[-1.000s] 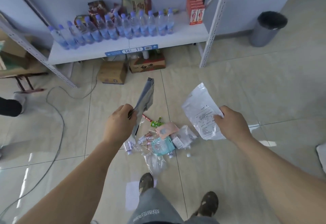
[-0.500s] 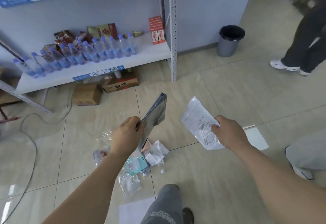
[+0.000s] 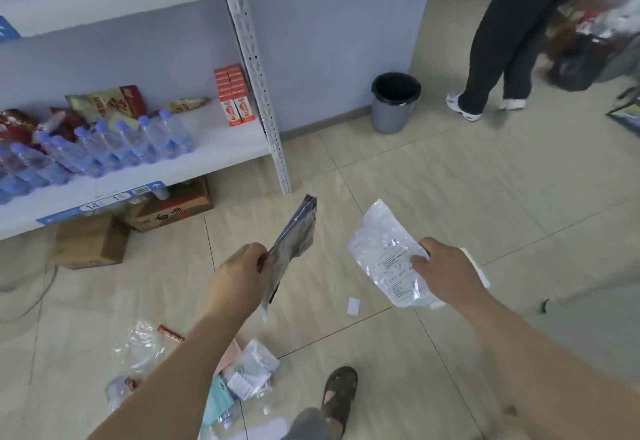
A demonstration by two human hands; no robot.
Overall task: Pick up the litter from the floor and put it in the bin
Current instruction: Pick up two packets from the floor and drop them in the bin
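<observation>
Head camera looks down on both arms stretched forward, each hand already loaded: the left hand (image 3: 242, 271) pinches the lower end of a dark grey pouch (image 3: 296, 238), whose long axis runs up and away from the fingers, and the right hand (image 3: 446, 275) has its fingers closed on the near edge of a clear printed bag (image 3: 384, 252), which fans out up and to the left of the knuckles. What the carry depends on is the bin (image 3: 394, 102): it stands against the wall, ahead and slightly right, well apart from both hands, with open floor (image 3: 450, 190) between. The right hand looks the nearer of the two. More litter (image 3: 247, 372) lies on the tiles by the person's foot, under the left forearm, so I judge the task only partly done.
</observation>
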